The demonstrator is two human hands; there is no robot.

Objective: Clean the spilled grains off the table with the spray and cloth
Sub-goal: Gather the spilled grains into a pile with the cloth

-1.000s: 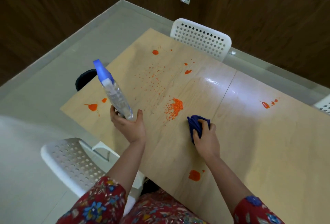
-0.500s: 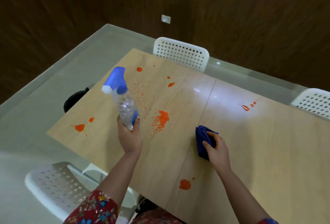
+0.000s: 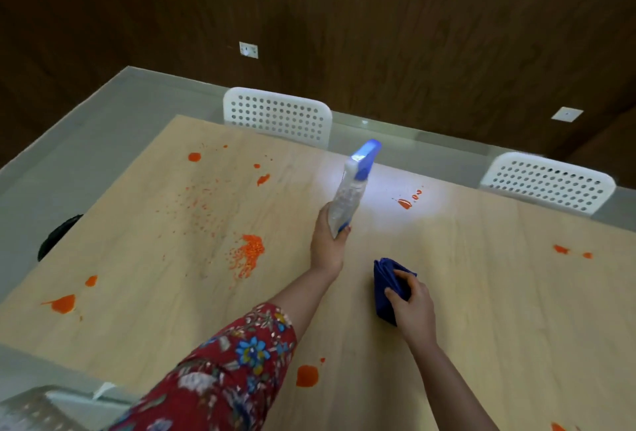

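Orange grains lie spilled on the light wooden table point(image 3: 499, 293), with the largest heap point(image 3: 253, 247) left of centre and fine scatter point(image 3: 196, 205) beyond it. My left hand point(image 3: 325, 241) grips the base of a clear spray bottle point(image 3: 349, 196) with a blue and white head, held above the table middle and tilted toward the far side. Close to its right, my right hand point(image 3: 413, 308) holds a folded dark blue cloth point(image 3: 387, 284) down on the table.
Smaller orange patches dot the table: far right point(image 3: 405, 203), right edge point(image 3: 561, 249), near edge point(image 3: 307, 375), near left point(image 3: 63, 303). Two white perforated chairs point(image 3: 278, 116) point(image 3: 550, 183) stand at the far side. A dark round object point(image 3: 56, 234) sits off the left edge.
My left hand has swung the spray bottle from the left over to the table's middle, its head now pointing away. The cloth under my right hand stays near the centre seam. My view shifted right.
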